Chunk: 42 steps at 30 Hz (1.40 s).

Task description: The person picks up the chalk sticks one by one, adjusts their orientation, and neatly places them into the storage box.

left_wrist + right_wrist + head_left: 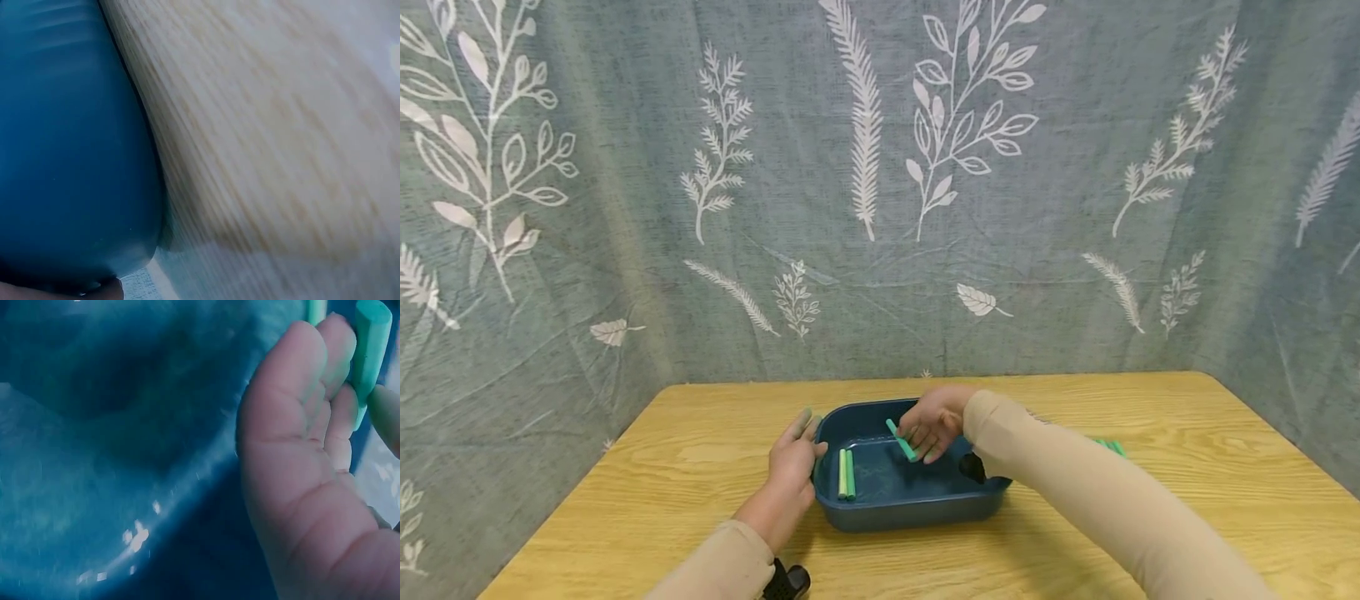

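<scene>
A dark blue plastic tub [917, 510] sits on the wooden table. At its left end my left hand [793, 458] holds the rim, thumb over the edge and fingers along the outer wall. Over the inside of the tub, my right hand [934, 423] pinches a green chalk stick [902, 442] between thumb and fingers, tilted; the right wrist view shows the blunt end of this chalk stick [372, 337]. Two more sticks lie side by side at the tub's left: a pale yellow chalk stick [842, 475] and a green chalk stick [851, 475].
Several green sticks [1111, 447] lie on the table right of the tub, partly behind my right sleeve. A patterned grey-green curtain [880, 317] hangs behind the table [715, 433]. Black wrist devices [788, 579] are partly visible at my cuffs.
</scene>
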Tool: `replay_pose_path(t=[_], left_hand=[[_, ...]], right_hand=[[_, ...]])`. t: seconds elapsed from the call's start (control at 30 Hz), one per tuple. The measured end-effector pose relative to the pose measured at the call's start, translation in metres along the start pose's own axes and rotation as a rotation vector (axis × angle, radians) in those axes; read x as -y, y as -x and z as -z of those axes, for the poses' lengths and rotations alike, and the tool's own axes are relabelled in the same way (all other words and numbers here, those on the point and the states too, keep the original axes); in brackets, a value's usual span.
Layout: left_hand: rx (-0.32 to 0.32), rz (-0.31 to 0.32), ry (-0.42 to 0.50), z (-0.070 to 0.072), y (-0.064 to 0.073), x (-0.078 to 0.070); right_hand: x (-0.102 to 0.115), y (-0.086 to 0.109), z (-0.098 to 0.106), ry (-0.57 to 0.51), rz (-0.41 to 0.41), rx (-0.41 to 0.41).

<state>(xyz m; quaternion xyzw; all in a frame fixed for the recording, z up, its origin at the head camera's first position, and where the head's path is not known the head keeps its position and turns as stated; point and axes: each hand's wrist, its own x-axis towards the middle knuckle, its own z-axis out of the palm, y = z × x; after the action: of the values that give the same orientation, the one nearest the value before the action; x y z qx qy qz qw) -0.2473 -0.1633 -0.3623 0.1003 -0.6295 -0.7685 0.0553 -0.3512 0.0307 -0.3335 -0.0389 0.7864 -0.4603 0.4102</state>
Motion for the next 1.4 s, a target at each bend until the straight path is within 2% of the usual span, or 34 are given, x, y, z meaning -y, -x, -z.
replay_pose_path(t=[0.27,0.57,0.93,1.2,1.4], left_hand=[[0.009,-0.001,0.003,-0.007,0.0,-0.003],[0.029,-0.007,-0.009,-0.008,0.001,-0.003],[0.036,0.007,-0.004,-0.005,0.0,-0.002],[0.024,0.008,0.002,-0.002,-0.001,0.0],[0.021,0.002,0.005,0.0,-0.003,0.0]], right_hand=[[-0.003,-0.008,-0.012,0.013,-0.021,0.004],[0.0,-0.012,-0.027,-0.026,-0.009,0.046],[0.011,-0.02,-0.045,-0.032,-0.067,0.069],[0.016,-0.026,-0.05,-0.012,-0.07,0.05],[0.019,-0.024,-0.047,0.008,-0.051,0.036]])
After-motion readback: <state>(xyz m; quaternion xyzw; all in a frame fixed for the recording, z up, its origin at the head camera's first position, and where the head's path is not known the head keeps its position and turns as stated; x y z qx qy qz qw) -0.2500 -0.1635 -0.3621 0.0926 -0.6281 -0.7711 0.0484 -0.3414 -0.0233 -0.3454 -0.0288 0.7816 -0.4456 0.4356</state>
